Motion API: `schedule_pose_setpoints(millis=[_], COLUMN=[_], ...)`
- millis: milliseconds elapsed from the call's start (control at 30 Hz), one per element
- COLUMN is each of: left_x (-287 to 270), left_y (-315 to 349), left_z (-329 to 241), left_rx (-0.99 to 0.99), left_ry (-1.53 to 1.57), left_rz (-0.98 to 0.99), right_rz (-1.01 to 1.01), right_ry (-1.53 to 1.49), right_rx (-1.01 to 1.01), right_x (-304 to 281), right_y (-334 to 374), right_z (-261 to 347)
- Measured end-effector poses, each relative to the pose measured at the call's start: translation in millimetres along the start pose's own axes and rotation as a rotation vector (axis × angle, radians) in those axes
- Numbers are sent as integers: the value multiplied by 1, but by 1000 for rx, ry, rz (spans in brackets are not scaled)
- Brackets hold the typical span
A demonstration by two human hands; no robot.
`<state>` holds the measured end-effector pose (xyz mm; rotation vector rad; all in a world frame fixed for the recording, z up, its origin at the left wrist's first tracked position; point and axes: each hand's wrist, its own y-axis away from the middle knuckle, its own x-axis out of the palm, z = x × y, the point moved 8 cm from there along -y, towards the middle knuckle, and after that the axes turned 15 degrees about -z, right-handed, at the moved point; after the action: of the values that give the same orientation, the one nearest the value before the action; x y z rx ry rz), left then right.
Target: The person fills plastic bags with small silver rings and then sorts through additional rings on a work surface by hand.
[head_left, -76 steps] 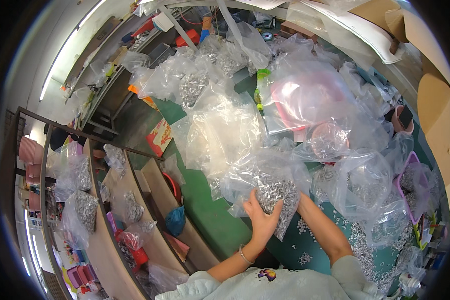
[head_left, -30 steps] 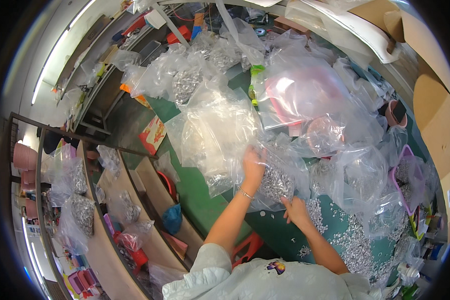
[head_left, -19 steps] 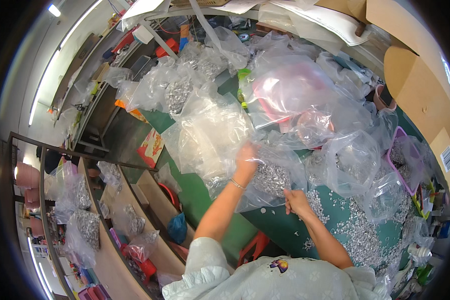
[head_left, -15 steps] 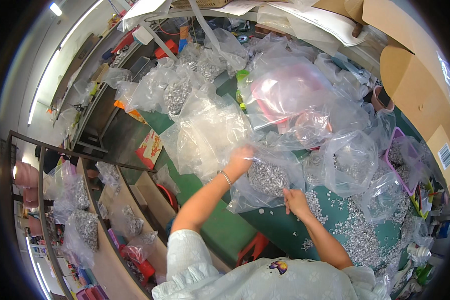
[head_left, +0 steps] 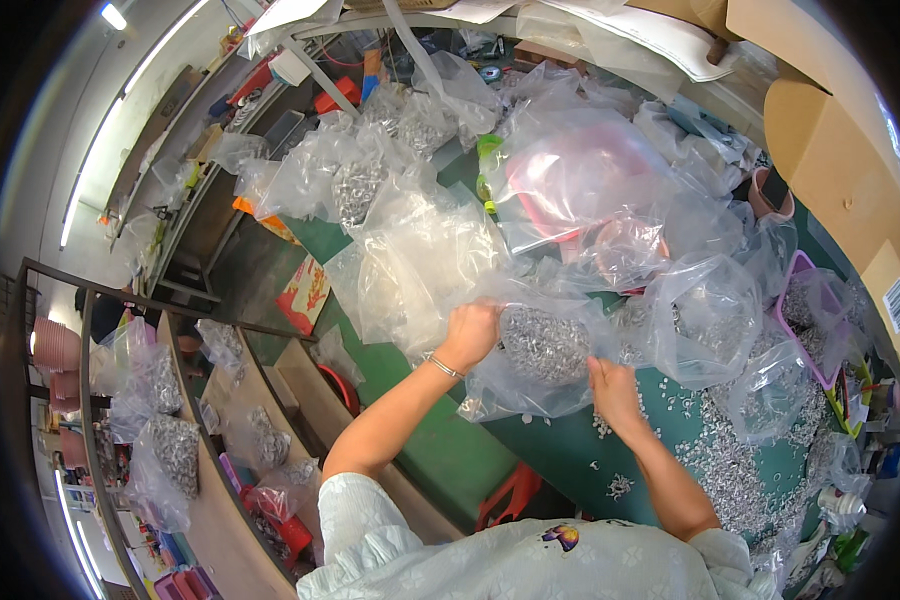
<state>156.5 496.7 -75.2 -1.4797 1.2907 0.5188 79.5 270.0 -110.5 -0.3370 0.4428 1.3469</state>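
Note:
Between my two hands lies a clear plastic bag [head_left: 510, 385] with a heap of small silvery metal parts [head_left: 547, 345] inside. My left hand [head_left: 473, 332], a bracelet at its wrist, is closed on the upper left edge of the bag. The fingers of my right hand [head_left: 615, 392] pinch the bag's right side, beside the heap. Left of my left hand is a stack of clear empty bags [head_left: 415, 270]. Loose metal parts [head_left: 735, 460] are spread over the green table [head_left: 540, 460] to the right of my right forearm.
Another open clear bag of parts [head_left: 705, 320] stands to the right, near a purple basket [head_left: 798, 262]. A pink tub [head_left: 570, 185] under plastic sits at the back. Cardboard [head_left: 840, 170] juts in at upper right. Shelves with filled bags [head_left: 175, 455] stand at left; a red stool [head_left: 510, 495] is below the table.
My right hand has moved up and to the right along the bag's side. My left hand has shifted slightly down, and the bag is spread wider between the hands.

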Motion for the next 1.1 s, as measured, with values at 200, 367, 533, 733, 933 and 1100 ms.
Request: schedule_pose_setpoints(millis=[200, 367, 533, 733, 933, 1100], left_x=[-44, -65, -83, -124, -144, -165], left_y=[-13, -19, -24, -43, -39, -52], left_z=[-10, -25, -34, -59, -81, -103], left_rx=[-104, -130, -151, -163, -53, 23], left_ry=[138, 221, 279, 292, 247, 254], left_rz=[-295, -449, -492, -559, -666, -669], right_rz=[-25, -89, -90, -44, -196, -76], right_ry=[-61, -122, -124, -188, -336, -413], right_rx=[-101, -174, -332, -319, -624, -395], right_x=[-25, -37, -49, -55, -62, -62], right_y=[-35, -52, -53, -63, -53, -58], right_z=[50, 60, 97, 116, 139, 147])
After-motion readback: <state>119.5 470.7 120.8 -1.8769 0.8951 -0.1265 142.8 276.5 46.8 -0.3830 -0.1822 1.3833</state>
